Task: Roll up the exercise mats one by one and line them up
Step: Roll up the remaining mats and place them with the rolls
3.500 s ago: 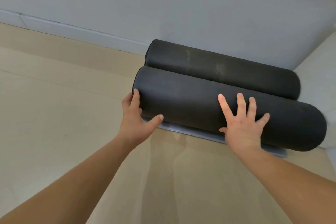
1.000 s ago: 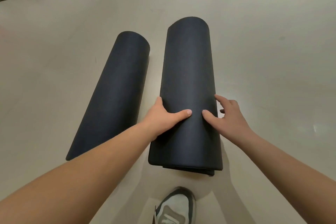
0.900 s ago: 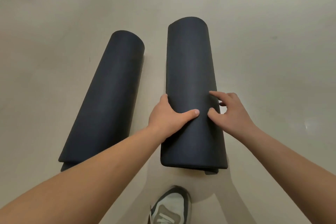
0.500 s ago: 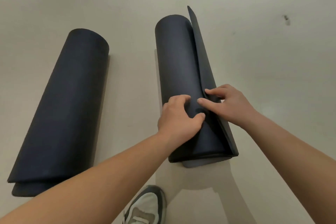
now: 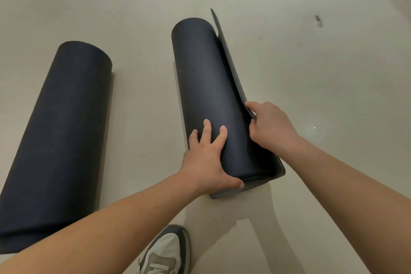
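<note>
My left hand (image 5: 205, 158) has slid from the roll's top to its near left side, fingers spread flat. My right hand (image 5: 270, 128) pinches the loose flap (image 5: 229, 60) of the right mat (image 5: 209, 95); the left mat (image 5: 60, 135) lies well apart on the floor (image 5: 322, 73).

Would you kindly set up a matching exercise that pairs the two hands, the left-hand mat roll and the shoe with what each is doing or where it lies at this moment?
Things:
1. left hand
2. right hand
3. left mat roll
4. shoe

States:
A. lies on the floor with no hand on it
B. grips the loose outer flap of the right mat roll
C. rests spread on top of the right mat roll near its close end
D. stands on the floor at the bottom edge of the view

Pairs: 1-C, 2-B, 3-A, 4-D
</note>
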A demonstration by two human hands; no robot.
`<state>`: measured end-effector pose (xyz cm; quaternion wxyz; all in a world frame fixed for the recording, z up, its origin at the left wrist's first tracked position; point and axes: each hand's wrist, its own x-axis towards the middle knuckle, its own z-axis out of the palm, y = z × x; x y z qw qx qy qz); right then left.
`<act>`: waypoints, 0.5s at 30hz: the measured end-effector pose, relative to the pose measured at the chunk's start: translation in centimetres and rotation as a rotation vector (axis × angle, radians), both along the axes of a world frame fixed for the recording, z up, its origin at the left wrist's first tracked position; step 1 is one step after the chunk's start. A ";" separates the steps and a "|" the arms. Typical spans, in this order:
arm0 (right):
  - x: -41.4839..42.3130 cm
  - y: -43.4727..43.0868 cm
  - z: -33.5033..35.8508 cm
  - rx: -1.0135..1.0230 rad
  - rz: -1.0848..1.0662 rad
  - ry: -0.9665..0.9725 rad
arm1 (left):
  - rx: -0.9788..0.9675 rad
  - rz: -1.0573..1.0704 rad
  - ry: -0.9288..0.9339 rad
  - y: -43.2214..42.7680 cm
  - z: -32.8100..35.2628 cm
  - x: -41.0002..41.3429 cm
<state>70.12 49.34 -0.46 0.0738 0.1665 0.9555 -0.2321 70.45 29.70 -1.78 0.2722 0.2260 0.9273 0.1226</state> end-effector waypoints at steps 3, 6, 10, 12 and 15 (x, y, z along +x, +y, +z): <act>1.0 1.1 0.7 -0.055 -0.067 0.074 | -0.032 -0.053 -0.035 1.1 0.1 -0.3; 1.9 2.0 1.1 -0.011 -0.133 0.059 | -0.012 -0.123 -0.055 2.6 0.1 -0.6; 4.8 3.9 0.7 -0.049 -0.329 -0.029 | -0.053 -0.355 -0.009 7.2 0.4 -0.4; 6.8 4.5 0.3 -0.113 -0.459 -0.039 | -0.118 -0.527 0.059 8.9 0.6 -0.5; 9.6 3.6 -0.6 -0.257 -0.649 -0.005 | -0.184 -0.779 0.139 9.7 0.8 -1.6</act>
